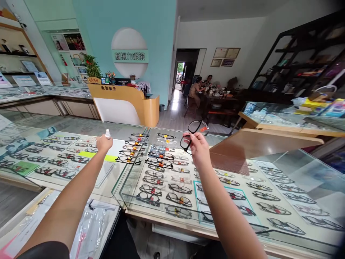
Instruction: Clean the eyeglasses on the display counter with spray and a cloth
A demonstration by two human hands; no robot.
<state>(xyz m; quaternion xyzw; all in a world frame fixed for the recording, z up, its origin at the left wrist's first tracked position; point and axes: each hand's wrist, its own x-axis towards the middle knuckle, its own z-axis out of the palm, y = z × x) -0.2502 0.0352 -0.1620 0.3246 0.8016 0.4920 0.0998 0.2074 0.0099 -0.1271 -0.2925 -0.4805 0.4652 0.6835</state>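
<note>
My left hand (104, 144) is closed round a small bottle, whose white spray top (107, 133) pokes up above the fingers. The rest of the bottle is hidden in the hand. My right hand (199, 148) pinches a pair of black-framed eyeglasses (194, 125), raised above the glass counter and turned on edge. An orange-red tag (205, 128) shows on the far lens. Between my hands, a column of dark-framed glasses (132, 148) sits on the counter top, and another row of glasses (161, 154) is just right of it.
Glass display cases (151, 128) full of eyeglasses span the front. A drawer (107, 212) with papers and plastic bags sits out at lower left. A brown slanted panel (258, 142) stands on the right. Farther back are a cashier desk (149, 109) and people at a table.
</note>
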